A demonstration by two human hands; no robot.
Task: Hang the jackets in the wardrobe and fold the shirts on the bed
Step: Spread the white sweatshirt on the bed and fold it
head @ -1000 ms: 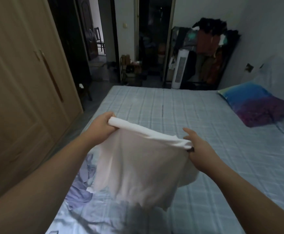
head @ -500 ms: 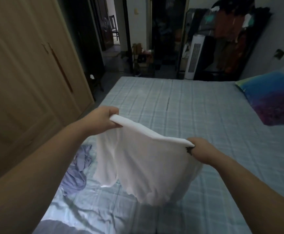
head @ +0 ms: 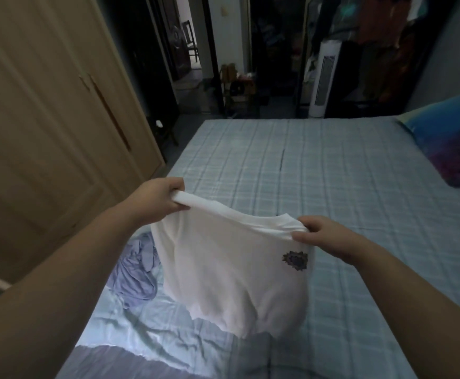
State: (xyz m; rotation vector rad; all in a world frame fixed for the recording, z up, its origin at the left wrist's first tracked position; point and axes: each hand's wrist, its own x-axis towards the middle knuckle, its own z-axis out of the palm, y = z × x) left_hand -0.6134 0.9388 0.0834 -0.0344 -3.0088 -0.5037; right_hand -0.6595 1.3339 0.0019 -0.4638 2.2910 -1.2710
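White T-shirt (head: pixel 231 269) held above the near end of the bed (head: pixel 333 173); top edge pinched in curled fingers (head: pixel 178 184) of left hand (head: pixel 155 199) and right hand (head: pixel 324 236); may land creased, or over the lilac garment (head: pixel 135 269) at the bed's left edge, if lowered unevenly.

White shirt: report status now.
Both gripping: left hand and right hand hold white shirt by top edge. Hangs over bed, unfolded. Crumpled lilac garment on bed beneath, left side.
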